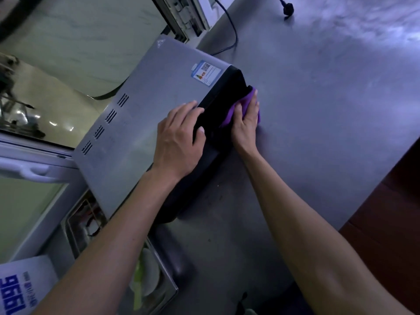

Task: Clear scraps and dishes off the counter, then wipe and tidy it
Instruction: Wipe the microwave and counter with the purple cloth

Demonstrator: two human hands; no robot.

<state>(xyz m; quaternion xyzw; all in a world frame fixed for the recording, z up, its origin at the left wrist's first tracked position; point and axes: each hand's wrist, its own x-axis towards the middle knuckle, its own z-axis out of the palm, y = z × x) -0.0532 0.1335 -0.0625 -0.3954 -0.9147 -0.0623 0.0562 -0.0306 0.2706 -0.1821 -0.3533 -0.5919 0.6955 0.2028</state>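
A grey metal microwave oven (145, 114) with a black front stands on the steel counter (318, 110). My left hand (179, 142) lies flat on its top, fingers curled over the black front edge, thumb down on the door. My right hand (246, 120) presses a purple cloth (229, 112) against the black front, low where it meets the counter. The cloth is mostly hidden under my fingers.
A black power cord (229, 26) and its plug (287, 7) lie on the counter at the far end. A metal tray (159, 285) holding a pale plate with green scraps sits near left. A white printed bag (25, 285) is at bottom left. The counter edge (375, 183) drops off at right.
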